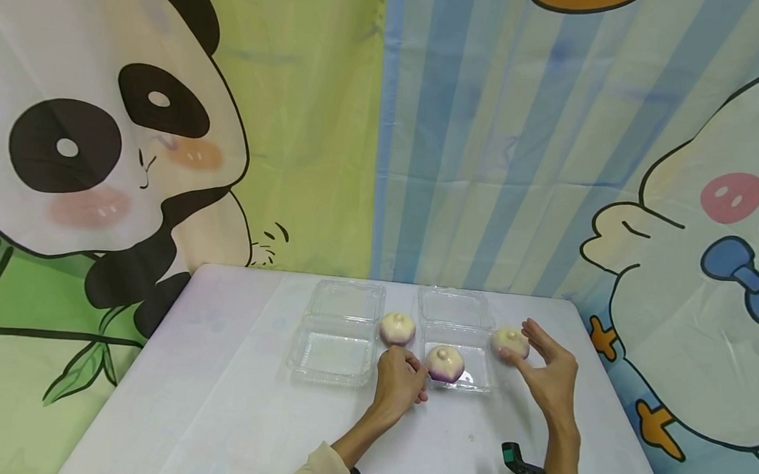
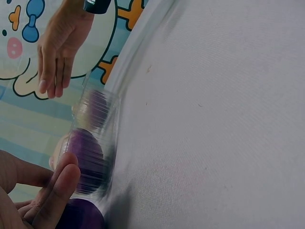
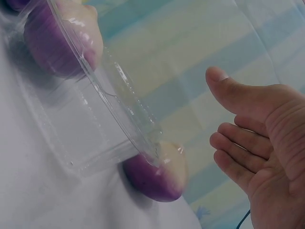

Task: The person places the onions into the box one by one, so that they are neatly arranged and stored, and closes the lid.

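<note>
Palm turned inward, my right hand (image 1: 549,378) is spread beside a cream-and-purple onion (image 1: 513,340), its thumb overlapping it in the head view. The right wrist view shows this hand (image 3: 257,148) apart from that onion (image 3: 159,179), with nothing in its grasp. Another onion (image 1: 446,363) sits inside the right clear plastic clamshell box (image 1: 475,378). At that box's left front corner is my left hand (image 1: 399,381), fingers loosely bent and holding nothing. A third onion (image 1: 397,328) lies between the boxes, just beyond the left hand.
To the left stands a second clear clamshell box (image 1: 335,353), lid folded back. Both boxes rest on a white-covered table (image 1: 229,401). Behind it hang a panda-print curtain (image 1: 308,119) and a striped curtain (image 1: 462,127). Each wrist wears a black device (image 1: 522,465).
</note>
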The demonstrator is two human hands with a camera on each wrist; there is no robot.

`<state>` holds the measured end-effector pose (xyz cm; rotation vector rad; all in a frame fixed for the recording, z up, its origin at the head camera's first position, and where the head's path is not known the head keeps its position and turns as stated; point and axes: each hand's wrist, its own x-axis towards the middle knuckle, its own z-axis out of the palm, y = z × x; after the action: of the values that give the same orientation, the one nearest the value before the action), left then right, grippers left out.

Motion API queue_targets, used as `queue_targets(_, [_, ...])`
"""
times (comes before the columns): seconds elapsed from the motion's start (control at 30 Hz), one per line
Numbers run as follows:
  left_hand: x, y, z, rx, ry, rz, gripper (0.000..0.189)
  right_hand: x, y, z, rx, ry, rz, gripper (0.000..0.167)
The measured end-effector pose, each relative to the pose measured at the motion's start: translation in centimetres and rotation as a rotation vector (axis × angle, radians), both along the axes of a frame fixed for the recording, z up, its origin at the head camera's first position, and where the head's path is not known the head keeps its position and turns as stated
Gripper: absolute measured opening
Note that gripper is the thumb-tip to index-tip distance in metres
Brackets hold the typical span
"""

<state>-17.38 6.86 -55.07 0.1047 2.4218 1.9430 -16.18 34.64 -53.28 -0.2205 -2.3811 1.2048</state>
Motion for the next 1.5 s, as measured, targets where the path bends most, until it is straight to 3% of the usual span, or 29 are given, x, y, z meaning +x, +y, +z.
queue_targets(0.7, [0.0,-0.2,-0.1,0.001,-0.026,0.003,0.017,-0.6,1.4,-1.0,-0.019,0.009,-0.012,0.073])
queue_targets(1.5, [0.0,0.1,-0.1,0.004,-0.014,0.008,0.017,-1.0,2.2,-2.2,-0.028,-0.091,-0.045,0.079])
